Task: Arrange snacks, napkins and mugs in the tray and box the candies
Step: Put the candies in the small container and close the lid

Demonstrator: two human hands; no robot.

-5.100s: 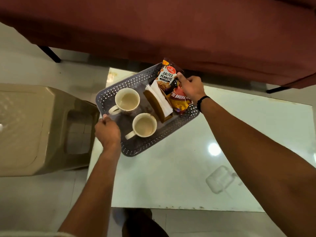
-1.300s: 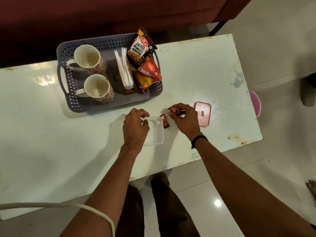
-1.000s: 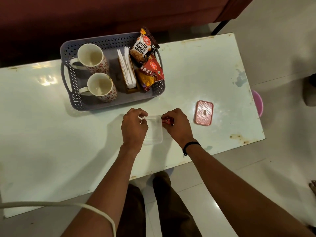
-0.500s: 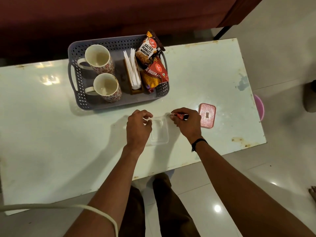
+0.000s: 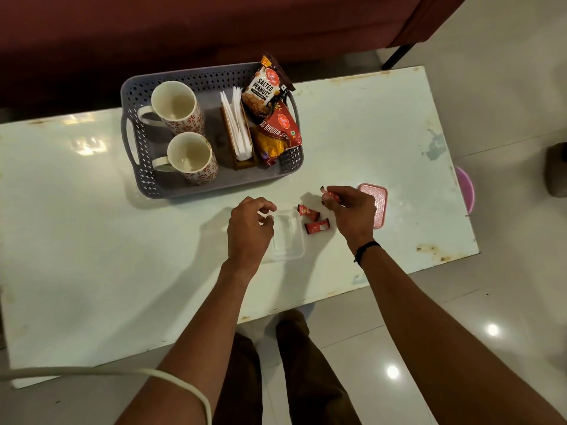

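A grey perforated tray [image 5: 214, 188] on the white table holds two patterned mugs [image 5: 176, 107] [image 5: 190, 156], a wooden holder of white napkins [image 5: 237, 124], a salted peanuts packet [image 5: 265, 88] and a red bhujia packet [image 5: 277, 133]. In front of it a clear plastic box [image 5: 288, 237] stands open and looks empty. Two red candies [image 5: 308, 211] [image 5: 317, 227] lie just right of the box. My right hand [image 5: 349, 213] pinches a third red candy [image 5: 329, 195] above them. My left hand [image 5: 250, 228] hovers at the box's left edge, fingers curled and apart.
The box's pink lid [image 5: 379, 207] lies on the table right of my right hand. A dark red sofa [image 5: 214, 26] runs behind the table. A pink round object [image 5: 466, 191] shows past the table's right edge. A white cable [image 5: 122, 374] crosses my left forearm.
My right hand has lifted with one candy pinched, and two candies now lie beside the box. My left hand has come off the box's edge and its fingers have spread.
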